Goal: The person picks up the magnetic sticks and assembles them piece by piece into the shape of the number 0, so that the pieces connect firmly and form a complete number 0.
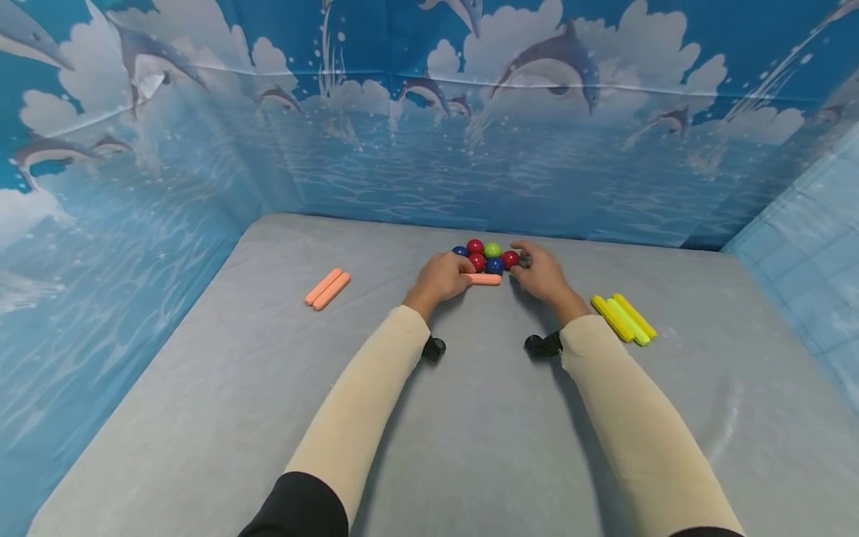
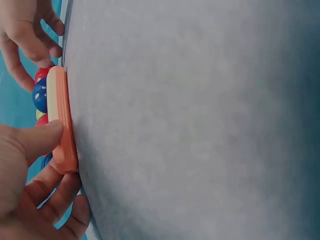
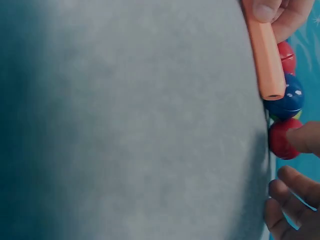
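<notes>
My left hand pinches one end of a ribbed orange stick, thumb on its near face. The stick lies crosswise in front of a cluster of shiny balls. Blue balls, red balls and a green ball make up this cluster. At its right end my right hand holds a red ball between thumb and index finger, the other fingers spread apart from it. In the left wrist view, the stick and left hand partly cover the balls.
Two orange sticks lie side by side at the left on the grey table. Several yellow sticks lie together beyond my right forearm. A blue dolphin-print curtain hangs along the table's back edge and left side.
</notes>
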The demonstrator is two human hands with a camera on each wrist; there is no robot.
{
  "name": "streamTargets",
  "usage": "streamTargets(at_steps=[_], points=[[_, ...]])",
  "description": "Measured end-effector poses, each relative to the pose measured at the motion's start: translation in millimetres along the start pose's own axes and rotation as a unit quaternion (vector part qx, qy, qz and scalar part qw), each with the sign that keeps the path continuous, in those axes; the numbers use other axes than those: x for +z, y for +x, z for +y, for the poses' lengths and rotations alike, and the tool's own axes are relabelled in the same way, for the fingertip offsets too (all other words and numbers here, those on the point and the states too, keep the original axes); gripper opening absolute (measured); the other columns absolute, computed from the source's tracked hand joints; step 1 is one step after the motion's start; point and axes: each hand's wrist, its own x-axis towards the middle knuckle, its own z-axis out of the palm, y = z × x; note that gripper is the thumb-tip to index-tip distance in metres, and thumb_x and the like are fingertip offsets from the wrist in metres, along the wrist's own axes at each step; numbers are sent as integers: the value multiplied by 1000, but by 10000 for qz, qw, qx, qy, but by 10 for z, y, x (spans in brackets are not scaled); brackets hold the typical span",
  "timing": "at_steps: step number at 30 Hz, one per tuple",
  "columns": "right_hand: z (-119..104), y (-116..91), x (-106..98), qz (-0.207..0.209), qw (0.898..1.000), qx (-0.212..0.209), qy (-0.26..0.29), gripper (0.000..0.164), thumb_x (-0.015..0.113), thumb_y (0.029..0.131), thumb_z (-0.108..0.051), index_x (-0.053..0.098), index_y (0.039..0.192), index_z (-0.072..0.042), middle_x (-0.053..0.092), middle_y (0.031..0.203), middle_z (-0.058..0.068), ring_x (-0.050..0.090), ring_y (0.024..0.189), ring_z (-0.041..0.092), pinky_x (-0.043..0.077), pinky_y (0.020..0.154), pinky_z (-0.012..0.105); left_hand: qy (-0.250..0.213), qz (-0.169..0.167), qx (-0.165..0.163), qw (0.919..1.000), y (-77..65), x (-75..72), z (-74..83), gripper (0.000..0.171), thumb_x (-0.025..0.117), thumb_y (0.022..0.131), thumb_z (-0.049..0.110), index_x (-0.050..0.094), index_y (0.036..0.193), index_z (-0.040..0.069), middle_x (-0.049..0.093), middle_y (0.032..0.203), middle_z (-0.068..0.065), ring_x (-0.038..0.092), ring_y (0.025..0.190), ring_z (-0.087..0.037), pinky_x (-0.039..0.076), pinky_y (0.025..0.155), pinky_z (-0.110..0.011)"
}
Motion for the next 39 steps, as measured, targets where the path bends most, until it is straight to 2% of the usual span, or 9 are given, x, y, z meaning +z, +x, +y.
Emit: streamTargets(at_steps=[6,10,13,17,20,25,31,35,39], points=[[73,39,36,36,10000,-37,33,45,55,100,-16,46,143,-9,49,146,26,51,130,43,41,107,60,-124,63,-122,9998,-6,29,16,25,64,97,24,73,120,18,70,123,-2,62,114,-20,53,96,-37],[101,57,15,6,9997,-132,186,41,53,100,-14,47,140,-7,49,145,27,52,127,43,43,104,60,-119,201,-93,9997,9,27,1,24,65,96,23,74,118,19,70,121,-2,62,111,-19,53,93,-36],[132,3,-71,-129,9996,-187,188,39,51,100,-12,47,139,-6,51,142,28,55,117,41,47,95,56,-130,218,-68,9997,21,48,19,24,65,96,23,74,118,20,70,120,-1,62,109,-18,53,93,-35],[130,-110,-211,-473,9986,-236,-15,38,51,97,-7,52,134,-5,56,131,26,56,103,36,48,82,46,-159,184,-78,9997,13,67,20,25,63,97,23,73,119,19,70,122,-1,62,111,-18,53,94,-35],[104,-154,-271,-686,9970,-295,-183,38,51,93,-3,55,130,-3,57,127,26,55,99,34,47,80,44,-230,162,-109,9995,-2,56,-5,26,61,98,23,72,121,18,70,124,-1,62,114,-19,53,95,-36],[59,-202,-285,-817,9957,-341,-269,38,53,90,-3,56,128,-2,57,128,25,55,102,34,50,83,45,-299,34,-156,9994,-8,45,-15,28,60,99,23,71,124,18,69,127,-1,61,114,-19,53,95,-35],[-30,-214,-229,-823,9951,-343,-425,38,57,94,-7,54,131,-1,57,128,25,56,109,37,50,92,51,-259,-45,-280,9993,-12,29,-12,27,61,98,22,71,124,18,68,127,-1,60,115,-19,53,96,-34],[-24,-211,-213,-849,9956,-76,-390,41,59,95,-9,52,135,0,55,133,25,54,116,38,49,98,52,-375,-106,-299,9988,-17,21,10,29,59,98,16,71,125,16,67,129,-3,60,117,-20,53,97,-35],[2,-218,-220,-904,9956,125,-229,42,59,96,-10,52,136,-1,53,136,24,55,118,38,50,96,50,-396,-113,-334,9986,-26,24,36,30,59,98,14,70,125,16,66,131,-4,59,117,-20,52,97,-35]])
